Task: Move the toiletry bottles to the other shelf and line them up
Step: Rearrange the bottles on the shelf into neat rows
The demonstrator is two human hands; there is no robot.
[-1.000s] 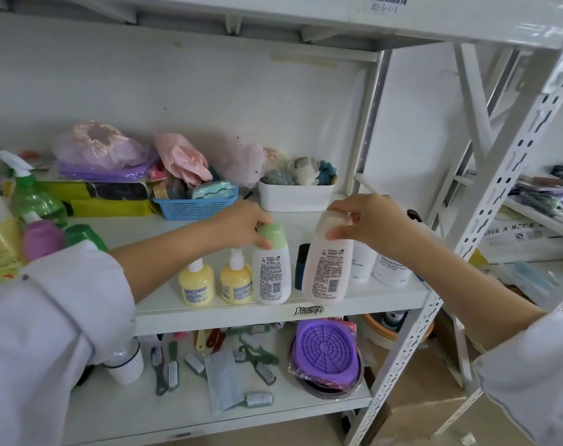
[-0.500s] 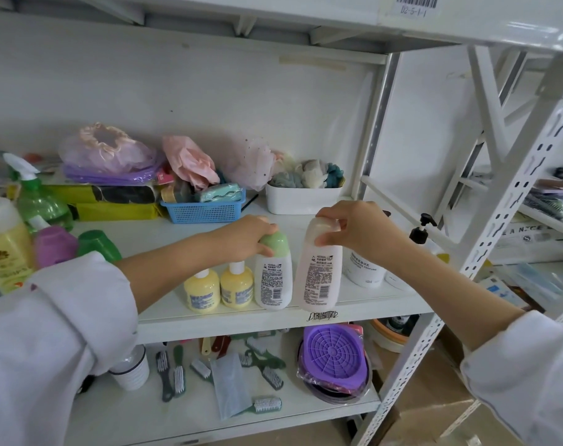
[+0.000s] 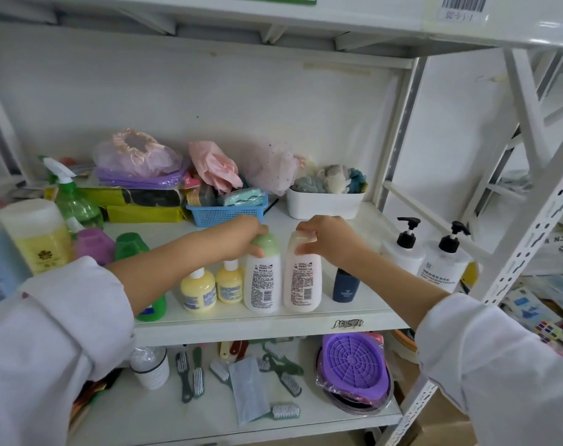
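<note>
Two tall white bottles stand side by side at the front of the middle shelf [image 3: 273, 329]. My left hand [image 3: 241, 236] grips the green cap of the green-capped bottle [image 3: 262, 278]. My right hand [image 3: 328, 236] holds the pale cap of the white-capped bottle [image 3: 302, 281], which stands on the shelf. Left of them are two small yellow pump bottles [image 3: 198, 289] [image 3: 230, 283] in the same row. A small dark blue bottle [image 3: 346, 284] stands to the right, and two large white pump bottles [image 3: 402, 255] [image 3: 445, 265] stand further right.
At the shelf's back are a blue basket [image 3: 225, 215], a white tub [image 3: 323, 204] and bagged items. At the left stand a green spray bottle [image 3: 74, 204], a yellow jug [image 3: 37, 236] and purple and green caps. The lower shelf holds brushes and a purple lid [image 3: 354, 365].
My right hand has carried the white-capped bottle left and set it down upright beside the green-capped one. The left hand stayed on the green cap. The view shifted, showing the pump bottles.
</note>
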